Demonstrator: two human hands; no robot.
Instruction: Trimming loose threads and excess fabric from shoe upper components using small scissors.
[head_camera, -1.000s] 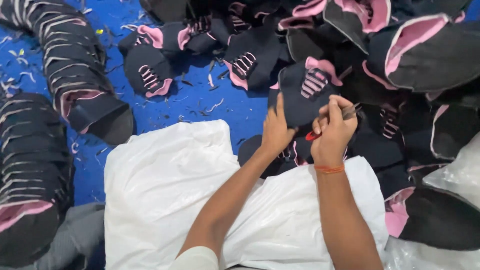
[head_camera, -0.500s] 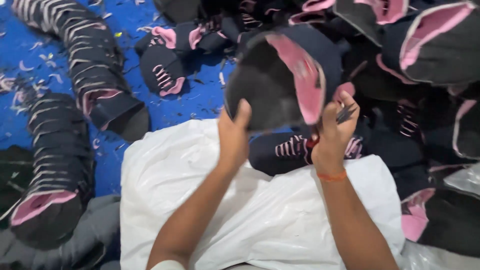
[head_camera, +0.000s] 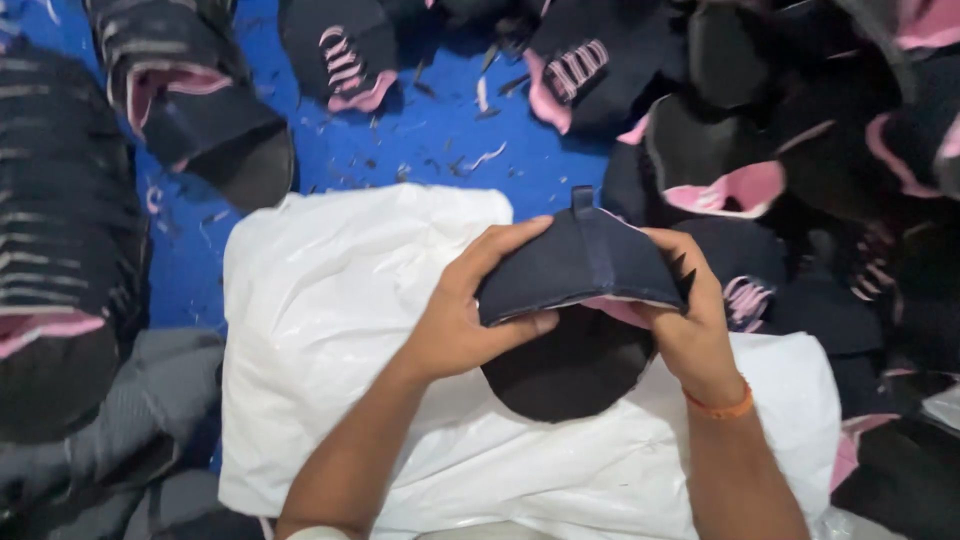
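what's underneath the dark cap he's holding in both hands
Under the dark navy fabric cap, held by the left hand and right hand, lies a crinkled white plastic sheet. The cap's pink lining edge shows; the sheet beneath its brim is covered.

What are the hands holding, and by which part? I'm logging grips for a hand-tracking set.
A dark cap, held by both: the left hand grips its left edge, the right hand its right edge, above the white sheet.
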